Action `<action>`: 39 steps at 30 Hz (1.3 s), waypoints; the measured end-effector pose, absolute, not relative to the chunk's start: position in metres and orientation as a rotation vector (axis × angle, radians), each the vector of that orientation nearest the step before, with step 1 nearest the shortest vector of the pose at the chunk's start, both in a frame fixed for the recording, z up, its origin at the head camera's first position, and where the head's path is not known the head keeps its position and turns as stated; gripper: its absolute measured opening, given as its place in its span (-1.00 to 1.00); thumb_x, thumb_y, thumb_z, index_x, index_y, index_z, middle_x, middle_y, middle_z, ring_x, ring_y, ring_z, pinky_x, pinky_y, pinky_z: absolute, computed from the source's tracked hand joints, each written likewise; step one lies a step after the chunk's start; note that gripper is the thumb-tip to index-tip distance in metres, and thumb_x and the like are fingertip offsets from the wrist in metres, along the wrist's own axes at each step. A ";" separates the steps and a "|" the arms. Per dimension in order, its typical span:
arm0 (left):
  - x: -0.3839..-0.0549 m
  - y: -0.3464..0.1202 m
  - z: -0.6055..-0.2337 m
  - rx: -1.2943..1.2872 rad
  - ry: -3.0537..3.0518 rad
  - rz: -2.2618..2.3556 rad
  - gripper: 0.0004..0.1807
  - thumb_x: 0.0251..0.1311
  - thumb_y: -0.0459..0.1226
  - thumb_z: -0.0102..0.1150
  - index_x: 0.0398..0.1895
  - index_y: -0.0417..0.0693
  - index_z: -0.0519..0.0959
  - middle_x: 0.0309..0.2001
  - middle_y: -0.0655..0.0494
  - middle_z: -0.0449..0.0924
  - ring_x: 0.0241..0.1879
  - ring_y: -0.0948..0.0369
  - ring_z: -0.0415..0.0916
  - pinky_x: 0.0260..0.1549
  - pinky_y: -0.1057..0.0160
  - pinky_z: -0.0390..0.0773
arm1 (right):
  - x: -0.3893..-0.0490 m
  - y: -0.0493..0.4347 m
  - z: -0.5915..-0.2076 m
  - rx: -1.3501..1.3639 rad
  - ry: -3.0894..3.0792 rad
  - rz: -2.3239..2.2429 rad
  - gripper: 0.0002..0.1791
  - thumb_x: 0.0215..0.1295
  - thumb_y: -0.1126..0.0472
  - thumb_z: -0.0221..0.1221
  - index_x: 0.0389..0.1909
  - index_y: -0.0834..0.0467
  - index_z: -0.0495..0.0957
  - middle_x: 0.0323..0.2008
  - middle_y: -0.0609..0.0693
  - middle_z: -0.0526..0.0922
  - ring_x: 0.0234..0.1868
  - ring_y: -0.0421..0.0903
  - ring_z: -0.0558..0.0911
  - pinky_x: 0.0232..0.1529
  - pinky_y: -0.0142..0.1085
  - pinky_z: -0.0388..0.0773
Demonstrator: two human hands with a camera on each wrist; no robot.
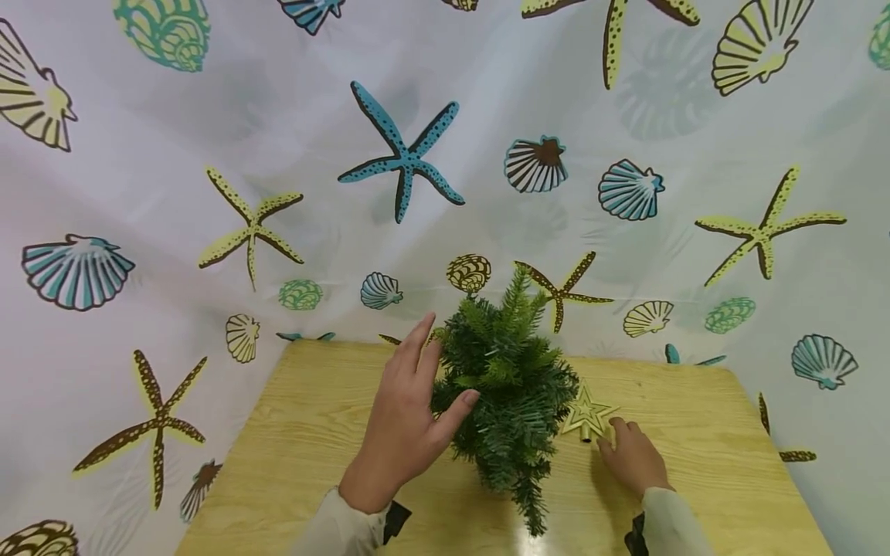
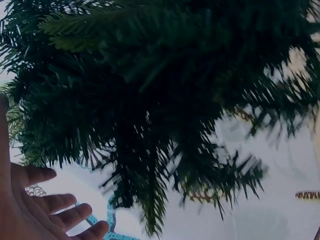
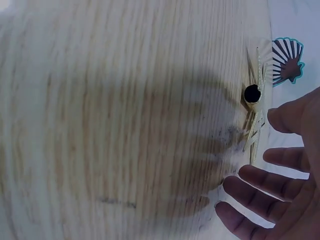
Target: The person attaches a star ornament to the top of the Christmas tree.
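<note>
The tree (image 1: 511, 390) hides its own base and the tabletop (image 1: 313, 432) behind it in the head view. In the left wrist view its branches are blurred and cut off at the top and both sides, and the left hand (image 2: 35, 210) is cropped at the corner. The right wrist view is smeared; the star (image 3: 254, 107) shows only edge-on, and the right hand (image 3: 280, 185) runs off the frame.

A small green artificial fir tree (image 1: 511, 386) stands upright at the centre of the frame. Just right of it, a gold star topper (image 1: 588, 415) lies flat on the wood.
</note>
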State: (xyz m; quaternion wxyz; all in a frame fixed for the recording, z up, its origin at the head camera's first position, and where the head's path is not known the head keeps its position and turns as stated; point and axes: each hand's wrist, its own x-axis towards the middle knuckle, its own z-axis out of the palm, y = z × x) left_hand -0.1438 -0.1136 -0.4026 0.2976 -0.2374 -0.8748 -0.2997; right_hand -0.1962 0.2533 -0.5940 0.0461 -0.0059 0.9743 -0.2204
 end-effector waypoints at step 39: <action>-0.158 -0.059 -0.333 -0.680 -2.030 -0.863 -0.59 0.44 -0.09 0.13 0.23 -0.07 0.62 0.12 0.02 0.67 0.13 0.09 0.59 0.30 -0.18 0.27 | -0.220 0.257 -0.626 0.258 2.906 -1.040 -0.75 0.38 0.18 0.26 -0.16 0.31 0.54 -0.20 0.22 0.57 -0.25 0.12 0.59 -0.11 0.23 0.41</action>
